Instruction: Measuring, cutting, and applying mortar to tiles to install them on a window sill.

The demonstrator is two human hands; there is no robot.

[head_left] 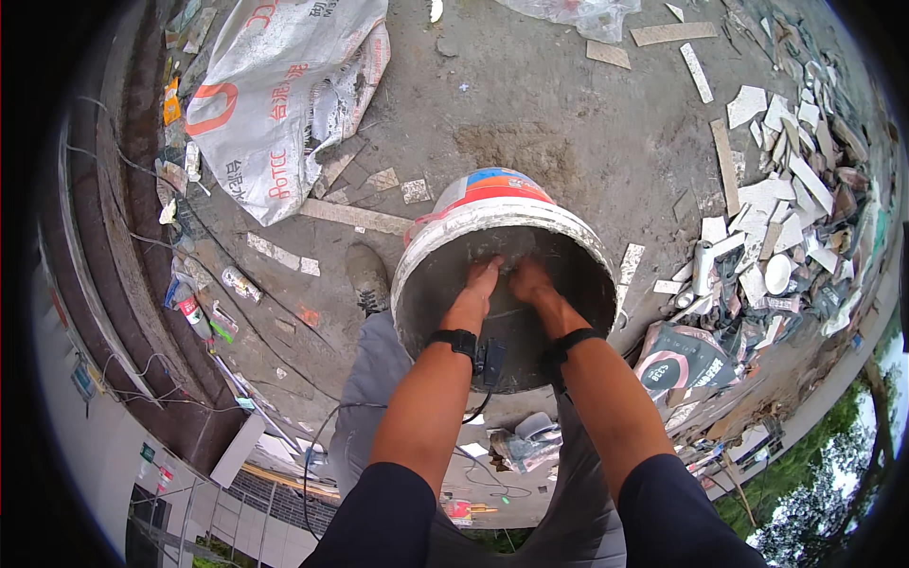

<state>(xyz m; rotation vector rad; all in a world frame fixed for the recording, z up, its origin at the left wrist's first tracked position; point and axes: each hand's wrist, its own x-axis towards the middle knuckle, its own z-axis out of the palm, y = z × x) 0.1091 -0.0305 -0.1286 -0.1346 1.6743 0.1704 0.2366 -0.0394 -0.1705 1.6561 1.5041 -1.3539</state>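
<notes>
Both of my hands reach into a large plastic bucket [426, 222] with a grey-caked white rim and a red, white and blue outside. Inside it is dark grey, and I cannot tell wet mix from wall. My left hand [484, 276] is at the far part of the inside, its fingers partly hidden. Beside it, a short gap away, my right hand [529, 278] points inward with its fingertips lost in the grey. Nothing held shows in either hand. A black band [457, 342] with a small device circles my left wrist, and another black band [572, 342] circles my right.
A printed white woven sack [284, 104] lies at the far left. Broken tile pieces [772, 199] and rubble are heaped on the right. Tile strips [355, 217] lie left of the bucket, near a shoe [367, 277]. Cables [256, 308] cross the floor at the left.
</notes>
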